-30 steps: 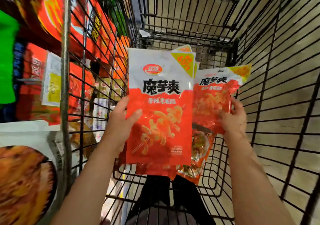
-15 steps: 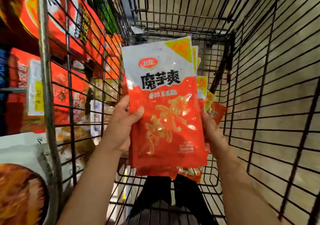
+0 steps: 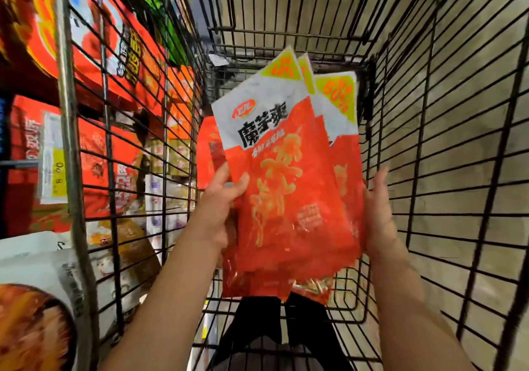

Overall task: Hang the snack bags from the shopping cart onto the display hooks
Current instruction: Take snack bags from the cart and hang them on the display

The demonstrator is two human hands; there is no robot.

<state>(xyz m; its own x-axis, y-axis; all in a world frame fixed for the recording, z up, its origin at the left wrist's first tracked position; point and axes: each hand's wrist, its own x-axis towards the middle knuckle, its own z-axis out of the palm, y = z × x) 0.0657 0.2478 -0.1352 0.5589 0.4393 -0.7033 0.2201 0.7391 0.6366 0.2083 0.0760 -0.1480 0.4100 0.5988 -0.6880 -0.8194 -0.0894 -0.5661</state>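
My left hand is pinching the stack of snack bags (fanned, tilted) above the shopping cart; my right hand, fingers straight, is pressing its opposite edge.

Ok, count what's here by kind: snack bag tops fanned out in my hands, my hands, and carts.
snack bags with a yellow corner showing: 3 (more may be hidden in the stack)
Hands: 2, left hand and right hand
shopping cart: 1
Total: 6
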